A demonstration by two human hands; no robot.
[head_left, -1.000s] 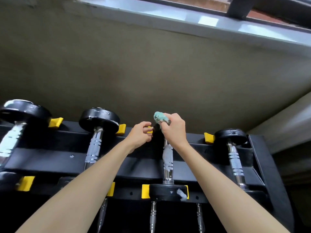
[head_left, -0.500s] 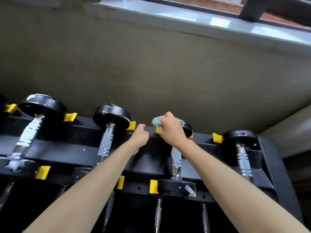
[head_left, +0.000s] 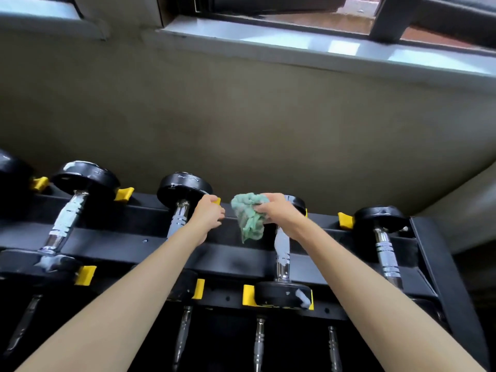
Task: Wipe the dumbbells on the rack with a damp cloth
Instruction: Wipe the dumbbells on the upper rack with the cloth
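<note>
A black rack [head_left: 112, 237] with yellow cradles holds several dumbbells with black heads and chrome handles. My right hand [head_left: 279, 213] grips a crumpled green cloth [head_left: 249, 216] at the far head of the third dumbbell [head_left: 281, 251]; that head is mostly hidden behind the hand, and part of the cloth hangs down to the left of the handle. My left hand [head_left: 209, 214] holds the rack's top rail at a yellow cradle, just right of the second dumbbell [head_left: 183, 189]. White smears show on several heads and handles.
A beige wall rises behind the rack, with a grey window sill [head_left: 322, 47] above. Another dumbbell [head_left: 381, 221] sits at the rack's right end and one [head_left: 80, 183] to the left. A lower tier of chrome handles [head_left: 259, 342] lies below.
The view has tilted up and shifted, showing more of the window. My right hand has opened the cloth out, so it now hangs looser beside the third dumbbell's handle. My left hand stays on the rail.
</note>
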